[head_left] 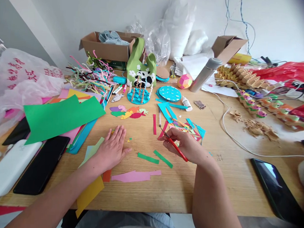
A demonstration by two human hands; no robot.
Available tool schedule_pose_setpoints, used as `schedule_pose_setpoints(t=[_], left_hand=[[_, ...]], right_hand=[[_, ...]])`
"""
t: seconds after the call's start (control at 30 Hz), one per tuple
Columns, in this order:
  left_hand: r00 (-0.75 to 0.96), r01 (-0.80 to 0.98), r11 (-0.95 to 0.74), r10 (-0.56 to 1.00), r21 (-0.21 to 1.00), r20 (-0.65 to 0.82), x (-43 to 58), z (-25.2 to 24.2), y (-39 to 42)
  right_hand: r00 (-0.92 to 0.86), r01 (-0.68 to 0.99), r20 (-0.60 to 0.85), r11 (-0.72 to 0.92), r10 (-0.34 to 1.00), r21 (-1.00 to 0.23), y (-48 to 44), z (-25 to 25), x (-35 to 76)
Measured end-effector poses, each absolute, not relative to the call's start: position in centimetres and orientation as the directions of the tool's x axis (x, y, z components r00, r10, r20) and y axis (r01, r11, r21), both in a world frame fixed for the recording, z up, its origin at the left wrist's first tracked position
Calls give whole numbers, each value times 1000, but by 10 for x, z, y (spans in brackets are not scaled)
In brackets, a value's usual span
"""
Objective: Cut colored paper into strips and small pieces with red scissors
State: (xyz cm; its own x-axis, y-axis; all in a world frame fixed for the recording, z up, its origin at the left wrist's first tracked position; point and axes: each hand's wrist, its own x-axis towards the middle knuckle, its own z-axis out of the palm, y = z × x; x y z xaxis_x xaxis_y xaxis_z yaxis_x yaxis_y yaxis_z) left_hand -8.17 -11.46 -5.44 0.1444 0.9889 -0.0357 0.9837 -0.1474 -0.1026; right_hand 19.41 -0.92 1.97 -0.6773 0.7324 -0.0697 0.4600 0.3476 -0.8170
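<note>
My left hand (pixel 115 146) lies flat on the wooden table, fingers stretched, over some small paper scraps that it partly hides. Pale green paper, a yellow sheet (pixel 90 195) and an orange piece (pixel 107 175) lie by its wrist. In my right hand (pixel 182 144) is a pair of red-handled scissors (pixel 175 148), the dark tips pointing away from me to the left. Between the hands are two green strips (pixel 148 158) and a pink offcut (pixel 131 176). Several coloured paper fish (pixel 128 112) lie beyond my left hand. Cut scraps (pixel 189 125) are heaped beyond my right hand.
Green sheets (pixel 58 116), a white power bank (pixel 10 170) and a black phone (pixel 42 164) occupy the left. Blue discs (pixel 170 93), a panda bag (pixel 141 68) and a steel flask (pixel 205 75) stand behind. Another phone (pixel 274 190) and a white cable (pixel 231 137) lie right.
</note>
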Motion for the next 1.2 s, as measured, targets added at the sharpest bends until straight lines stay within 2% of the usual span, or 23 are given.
schedule_pose_setpoints(t=[0.27,0.6,0.87,1.2], left_hand=[[265,963,-266,964,-53,-27,-66,-55,-120],[80,989,-86,995,-119,-55,-93,-50,-123],[158,985,-160,987,-63,-38,-86,-50,-107],[100,995,-101,993,1,-63,-129,-55,-106]], right_hand=[[-669,477,-84,341,739,-810,-11,19,191],[-674,494,-73,375,735,-785,-9,14,194],[-679,485,-76,369,730,-793,-9,12,192],[-678,500,-63,396,733,-770,-10,11,192]])
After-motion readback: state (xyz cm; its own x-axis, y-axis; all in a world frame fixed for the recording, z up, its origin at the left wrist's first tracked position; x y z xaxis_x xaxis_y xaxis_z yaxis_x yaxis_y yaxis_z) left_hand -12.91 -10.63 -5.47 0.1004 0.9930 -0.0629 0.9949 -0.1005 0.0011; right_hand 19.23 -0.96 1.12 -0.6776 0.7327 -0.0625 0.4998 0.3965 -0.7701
